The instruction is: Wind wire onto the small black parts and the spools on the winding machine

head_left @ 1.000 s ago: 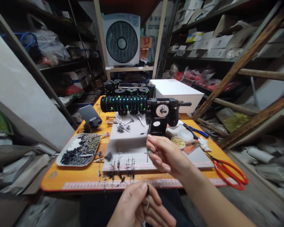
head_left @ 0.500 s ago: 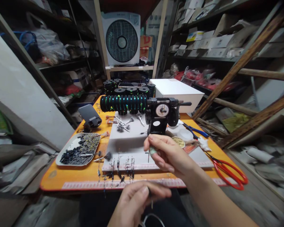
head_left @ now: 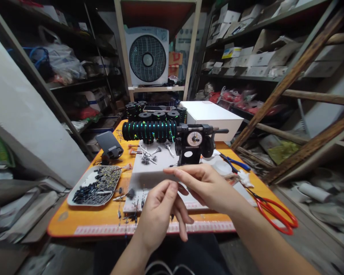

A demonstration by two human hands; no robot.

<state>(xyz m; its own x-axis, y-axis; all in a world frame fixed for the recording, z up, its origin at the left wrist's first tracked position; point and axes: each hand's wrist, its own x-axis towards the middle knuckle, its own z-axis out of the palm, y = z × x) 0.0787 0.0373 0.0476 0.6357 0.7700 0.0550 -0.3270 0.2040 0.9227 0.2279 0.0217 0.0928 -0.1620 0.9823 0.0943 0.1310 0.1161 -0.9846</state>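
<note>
Just in front of the black winding device [head_left: 189, 141], my two hands meet over the grey board [head_left: 149, 179]. My left hand [head_left: 160, 210] pinches thumb against forefinger, its other fingers hanging loose; whatever is in the pinch is too small or hidden. My right hand [head_left: 208, 187] reaches in from the right, fingers pressed together just above the left thumb, and I cannot make out what it holds. A row of black ribbed spools [head_left: 149, 131] wound with shiny line and green bits is mounted on the device. Small dark pieces on thin wires [head_left: 136, 206] hang at the table's front edge.
On the left stand a white tray [head_left: 70, 198] of small black and grey parts and a phone on a stand [head_left: 110, 145]. Red-handled scissors [head_left: 278, 214], blue-handled pliers [head_left: 237, 163] and a white box [head_left: 212, 116] are to the right. More spools [head_left: 159, 114] stand behind.
My left hand has risen from below the table edge to meet the right. My right hand has turned palm down; the small greenish thing seen in it is now hidden.
</note>
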